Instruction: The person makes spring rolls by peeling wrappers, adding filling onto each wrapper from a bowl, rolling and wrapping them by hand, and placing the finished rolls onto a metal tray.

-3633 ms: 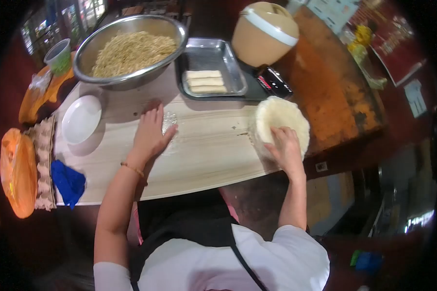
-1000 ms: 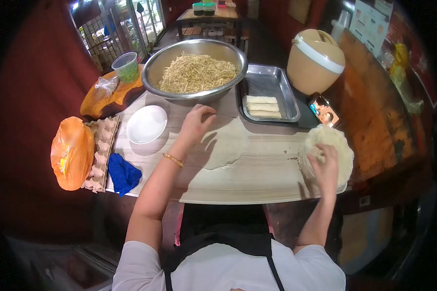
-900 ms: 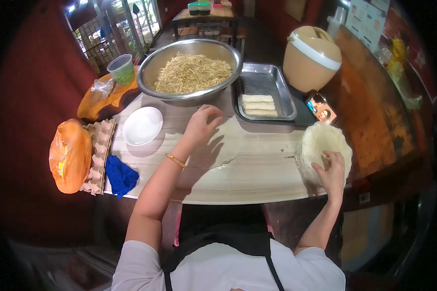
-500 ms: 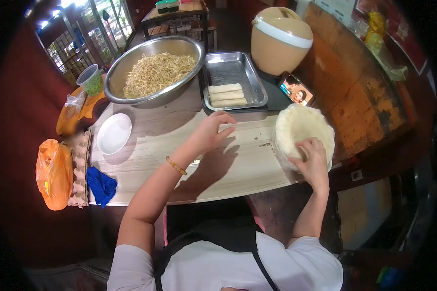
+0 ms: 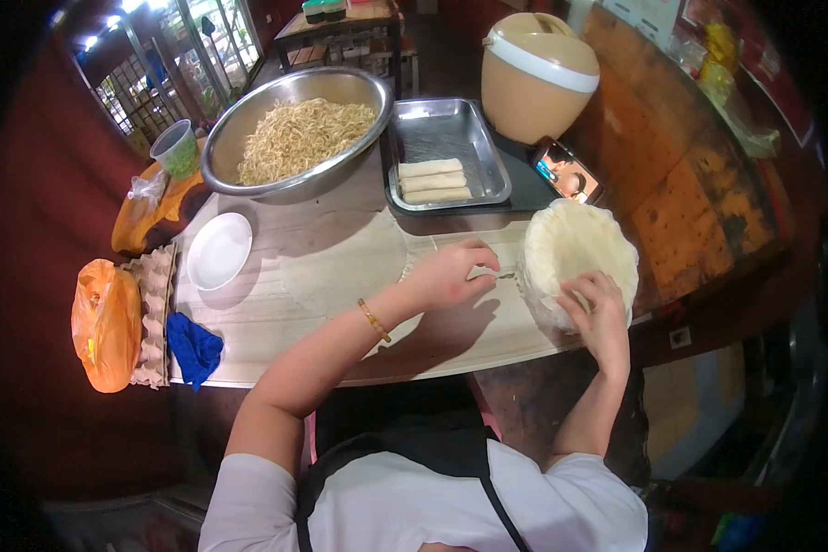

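Note:
A thick round stack of pale spring roll wrappers [image 5: 575, 235] stands on the right of the table. On its near edge is my right hand [image 5: 600, 315], its bent fingers and thumb closed on a top wrapper. My left hand [image 5: 453, 274] hovers just left of the stack, fingers curled but apart from the thumb, with nothing visible in it. A single thin round wrapper [image 5: 340, 262] lies flat on the table behind my left forearm. Several rolled spring rolls [image 5: 432, 181] lie side by side in a metal tray [image 5: 444, 120].
A large steel bowl [image 5: 213, 147] of bean sprout filling stands behind the flat wrapper. At left are a white oval plate [image 5: 219, 250], an egg carton [image 5: 156, 304], an orange bag [image 5: 107, 322] and a blue cloth [image 5: 193, 350]. A phone [image 5: 566, 172] leans by a beige container [image 5: 534, 87].
My left hand has moved right and slightly down, toward the stack, uncovering more of the flat wrapper. My right hand stays at the stack's near edge. The view has shifted slightly.

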`<state>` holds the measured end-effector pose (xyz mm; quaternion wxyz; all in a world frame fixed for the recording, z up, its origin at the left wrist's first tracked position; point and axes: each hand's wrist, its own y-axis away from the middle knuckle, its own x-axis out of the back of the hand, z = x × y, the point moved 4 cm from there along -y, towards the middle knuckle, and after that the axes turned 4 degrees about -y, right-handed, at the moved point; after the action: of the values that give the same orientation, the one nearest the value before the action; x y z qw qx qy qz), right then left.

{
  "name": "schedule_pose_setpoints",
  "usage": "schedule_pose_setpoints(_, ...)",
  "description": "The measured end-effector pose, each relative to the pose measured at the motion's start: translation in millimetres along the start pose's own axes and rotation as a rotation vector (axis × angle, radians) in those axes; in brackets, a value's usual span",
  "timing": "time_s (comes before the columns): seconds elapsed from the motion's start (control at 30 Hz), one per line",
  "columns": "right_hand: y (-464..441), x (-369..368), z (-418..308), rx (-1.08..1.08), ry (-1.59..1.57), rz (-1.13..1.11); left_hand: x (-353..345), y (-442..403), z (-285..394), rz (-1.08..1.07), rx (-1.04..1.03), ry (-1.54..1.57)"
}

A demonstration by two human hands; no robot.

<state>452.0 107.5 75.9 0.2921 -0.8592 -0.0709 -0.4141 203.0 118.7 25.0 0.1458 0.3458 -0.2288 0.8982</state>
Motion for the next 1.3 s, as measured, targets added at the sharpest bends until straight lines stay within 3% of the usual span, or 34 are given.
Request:
schedule_pose_setpoints(0.1,1.0,-0.1,6.7,0.013,-0.010,-0.001,-1.7,-1.0,5.0,-0.035,0.002,0.045)
schedule_pose_setpoints(0.2,0.6,-2.5,23.9,-0.184,-0.090,-0.006,-4.2,0.3,10.6,-0.044,0.026,0.046)
schedule_pose_setpoints(0.37,-1.2,0.0,6.9,-0.034,-0.069,-0.004,-7.0,0.8,7.7,-0.001,-0.035,0.085)
schedule_pose_setpoints(0.53,-0.9,-3.6,24.0,-0.141,-0.169,0.018,-2.1,-2.3,18.9,-0.037,0.038,0.084)
schedule_pose_setpoints(0.73,-2.2,-2.7,26.8,-0.149,-0.204,0.070,-15.1,-6.4,39.5,-0.055,-0.153,-0.004)
schedule_pose_setpoints(0.8,-2.4,-1.4,25.9,-0.229,-0.225,0.103,-25.5,-6.2,59.9,-0.025,-0.334,-0.211)
schedule_pose_setpoints(0.87,-2.0,1.1,22.5,-0.247,-0.220,0.090,-39.5,-9.0,66.1,-0.045,-0.349,-0.242)
schedule_pose_setpoints(0.93,1.2,3.8,21.0,-0.263,-0.212,0.079,-50.0,-12.4,70.6,-0.026,-0.391,-0.341)
schedule_pose_setpoints(1.03,12.0,10.6,9.9,-0.082,-0.084,0.059,-56.3,-16.9,68.8,0.000,-0.351,-0.397)
schedule_pose_setpoints(1.1,19.8,20.6,3.1,-0.051,0.188,0.131,-57.2,-18.0,66.7,0.007,-0.349,-0.381)
schedule_pose_setpoints(1.27,13.0,36.1,26.8,-0.150,0.254,0.170,-50.1,-12.1,62.3,0.016,-0.309,-0.345)
schedule_pose_setpoints(1.3,3.6,40.2,29.9,-0.153,0.139,0.185,-47.5,-10.4,58.3,0.046,-0.295,-0.316)
